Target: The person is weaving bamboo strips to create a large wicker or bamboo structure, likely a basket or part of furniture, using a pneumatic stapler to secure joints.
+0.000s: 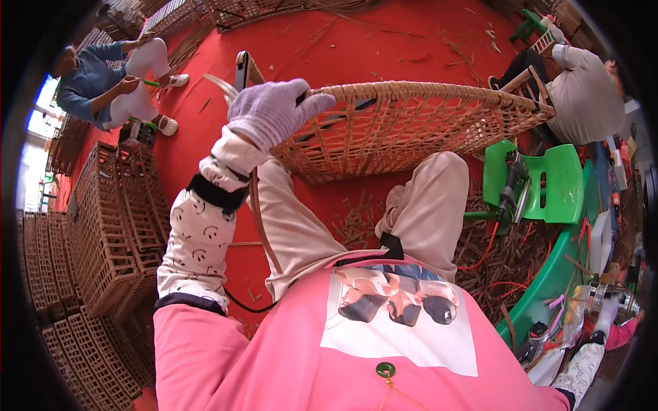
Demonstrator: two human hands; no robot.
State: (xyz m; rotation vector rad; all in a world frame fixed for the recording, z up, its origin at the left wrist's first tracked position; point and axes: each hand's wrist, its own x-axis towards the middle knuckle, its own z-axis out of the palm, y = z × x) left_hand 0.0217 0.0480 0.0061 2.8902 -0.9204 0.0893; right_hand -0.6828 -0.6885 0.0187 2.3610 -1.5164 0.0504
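A woven rattan panel [404, 123] with an open lattice and a thick wrapped rim stands tilted in front of my knees. My left hand [277, 113], in a lavender striped glove, is closed round its left end. Loose pale strips stick out beside that hand, and a brown strip [256, 212] hangs below it. Far to the right, my right hand [606, 316], also gloved, reaches beside a shiny metal cylinder [612, 301] among clutter; its fingers are small and blurred, so their grip is unclear.
A green plastic chair [558, 185] at right bears a power tool [513, 181] with a red hose. Rattan scraps [473, 257] litter the red floor [404, 48]. Woven frames [106, 233] are stacked at left. One person [103, 82] sits far left, another [586, 92] far right.
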